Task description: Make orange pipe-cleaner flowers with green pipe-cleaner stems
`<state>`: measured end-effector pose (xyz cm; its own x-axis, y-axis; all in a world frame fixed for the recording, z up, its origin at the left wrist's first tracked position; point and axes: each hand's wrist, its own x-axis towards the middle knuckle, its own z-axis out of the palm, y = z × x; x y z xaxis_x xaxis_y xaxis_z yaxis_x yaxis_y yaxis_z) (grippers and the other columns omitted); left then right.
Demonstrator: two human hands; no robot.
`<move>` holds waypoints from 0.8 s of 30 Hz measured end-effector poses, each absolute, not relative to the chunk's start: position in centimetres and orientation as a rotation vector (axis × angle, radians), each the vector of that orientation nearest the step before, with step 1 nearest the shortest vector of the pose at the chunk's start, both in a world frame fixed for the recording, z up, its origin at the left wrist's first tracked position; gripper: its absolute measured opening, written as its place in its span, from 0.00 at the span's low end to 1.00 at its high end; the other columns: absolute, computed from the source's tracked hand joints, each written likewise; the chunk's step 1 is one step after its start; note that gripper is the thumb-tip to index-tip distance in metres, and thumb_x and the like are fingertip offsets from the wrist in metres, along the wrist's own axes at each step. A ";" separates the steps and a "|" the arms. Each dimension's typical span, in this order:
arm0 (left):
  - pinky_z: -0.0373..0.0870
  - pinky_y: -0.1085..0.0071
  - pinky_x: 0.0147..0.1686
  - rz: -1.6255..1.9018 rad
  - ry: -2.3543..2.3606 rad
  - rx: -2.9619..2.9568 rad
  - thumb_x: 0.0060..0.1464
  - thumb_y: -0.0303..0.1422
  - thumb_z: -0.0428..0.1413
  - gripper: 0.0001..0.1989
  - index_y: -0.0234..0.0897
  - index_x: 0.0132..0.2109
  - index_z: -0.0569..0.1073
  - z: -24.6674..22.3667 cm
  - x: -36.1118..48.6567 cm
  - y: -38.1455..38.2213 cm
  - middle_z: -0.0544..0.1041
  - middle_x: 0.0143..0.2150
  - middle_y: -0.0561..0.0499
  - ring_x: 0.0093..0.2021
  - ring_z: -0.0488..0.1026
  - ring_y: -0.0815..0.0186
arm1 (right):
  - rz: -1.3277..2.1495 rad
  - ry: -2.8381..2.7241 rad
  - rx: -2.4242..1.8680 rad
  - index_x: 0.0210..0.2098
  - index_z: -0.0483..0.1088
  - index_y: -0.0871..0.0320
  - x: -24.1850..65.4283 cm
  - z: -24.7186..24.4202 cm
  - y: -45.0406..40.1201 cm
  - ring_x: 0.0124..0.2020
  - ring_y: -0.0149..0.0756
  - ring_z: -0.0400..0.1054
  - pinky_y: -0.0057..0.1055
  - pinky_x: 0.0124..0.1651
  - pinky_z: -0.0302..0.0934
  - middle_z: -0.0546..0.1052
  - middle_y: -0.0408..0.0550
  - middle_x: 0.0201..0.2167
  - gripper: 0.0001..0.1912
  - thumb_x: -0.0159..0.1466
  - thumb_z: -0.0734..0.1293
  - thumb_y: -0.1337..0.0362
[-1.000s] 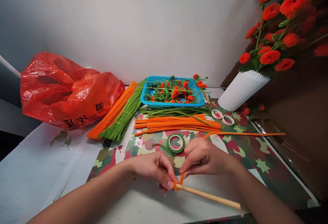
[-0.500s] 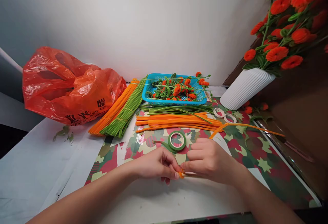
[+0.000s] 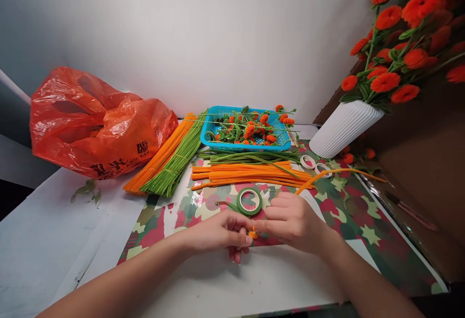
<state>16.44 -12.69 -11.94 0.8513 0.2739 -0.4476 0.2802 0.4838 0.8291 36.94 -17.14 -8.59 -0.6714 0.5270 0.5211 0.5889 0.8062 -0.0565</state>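
My left hand (image 3: 227,233) pinches a small coiled bit of orange pipe cleaner (image 3: 253,234) between thumb and forefinger. Close against it, my right hand (image 3: 292,218) has its fingers curled, thumb and forefinger meeting the coil. From behind the right hand, the long free end of an orange pipe cleaner (image 3: 307,183) sticks out toward the right. Just beyond both hands lies a roll of green floral tape (image 3: 258,205), its loose end trailing left. Whatever sits deeper inside the right fist is hidden.
Loose orange pipe cleaners (image 3: 247,175) and green ones (image 3: 250,156) lie before a blue basket (image 3: 207,142) of small flowers. Two white tape rolls (image 3: 308,162) sit right. Bundled stems (image 3: 174,163) and a red plastic bag (image 3: 101,134) stand left, a white vase (image 3: 341,129) right.
Both hands have risen slightly away from the white surface. The pale stick seen under the right hand no longer shows. The pipe cleaner's free end has shifted left with a slight view change.
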 end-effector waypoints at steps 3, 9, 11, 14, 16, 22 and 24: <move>0.59 0.76 0.21 0.031 0.575 1.043 0.48 0.42 0.63 0.17 0.33 0.39 0.75 -11.9 16.4 -12.7 0.73 0.25 0.55 0.18 0.67 0.75 | -0.263 -2.448 -0.804 0.30 0.75 0.58 36.7 -8.6 -17.3 0.21 0.30 0.48 0.31 0.26 0.40 0.61 0.40 0.15 0.16 0.69 0.58 0.70; 0.66 0.74 0.27 0.089 0.584 0.788 0.45 0.36 0.65 0.14 0.33 0.38 0.75 -12.1 16.2 -12.8 0.76 0.26 0.52 0.24 0.73 0.71 | -0.291 -2.376 -0.738 0.36 0.75 0.61 36.9 -8.9 -17.4 0.22 0.30 0.52 0.30 0.27 0.43 0.64 0.40 0.16 0.11 0.67 0.61 0.72; 0.67 0.75 0.27 0.092 0.562 0.726 0.45 0.35 0.66 0.14 0.33 0.38 0.75 -12.3 16.1 -12.7 0.76 0.26 0.51 0.23 0.73 0.71 | -0.273 -2.325 -0.709 0.34 0.75 0.62 36.9 -8.8 -17.3 0.22 0.30 0.52 0.30 0.27 0.44 0.64 0.40 0.15 0.11 0.67 0.60 0.73; 0.67 0.76 0.26 0.114 0.525 0.664 0.47 0.35 0.65 0.14 0.32 0.39 0.74 -12.7 16.1 -12.7 0.77 0.27 0.50 0.23 0.73 0.72 | -0.243 -2.256 -0.696 0.33 0.74 0.62 36.7 -8.7 -17.3 0.21 0.30 0.53 0.30 0.26 0.44 0.64 0.40 0.14 0.13 0.68 0.59 0.72; 0.67 0.77 0.25 0.145 0.502 0.636 0.47 0.36 0.66 0.15 0.33 0.39 0.73 -13.0 16.1 -12.7 0.77 0.26 0.51 0.22 0.73 0.73 | -0.202 -2.225 -0.704 0.33 0.75 0.61 36.7 -8.8 -17.2 0.21 0.30 0.53 0.30 0.26 0.43 0.65 0.40 0.15 0.14 0.68 0.58 0.71; 0.65 0.78 0.22 0.247 0.432 0.617 0.45 0.37 0.66 0.16 0.35 0.37 0.71 -13.5 16.2 -12.8 0.76 0.24 0.53 0.20 0.71 0.73 | 0.000 -2.121 -0.729 0.35 0.75 0.59 36.7 -9.6 -16.9 0.19 0.29 0.55 0.29 0.25 0.45 0.67 0.41 0.16 0.10 0.67 0.62 0.68; 0.64 0.79 0.21 0.274 0.418 0.615 0.46 0.37 0.66 0.16 0.35 0.38 0.71 -13.4 16.2 -12.8 0.76 0.24 0.53 0.20 0.71 0.74 | 0.121 -2.069 -0.744 0.33 0.76 0.59 36.6 -9.7 -16.7 0.19 0.28 0.56 0.28 0.24 0.47 0.67 0.40 0.16 0.10 0.66 0.63 0.66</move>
<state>16.19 -12.84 -13.44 0.8815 0.3682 -0.2956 -0.1245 0.7850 0.6069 36.60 -16.65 -9.67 -0.4084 0.5492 0.7291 0.4605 0.8136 -0.3549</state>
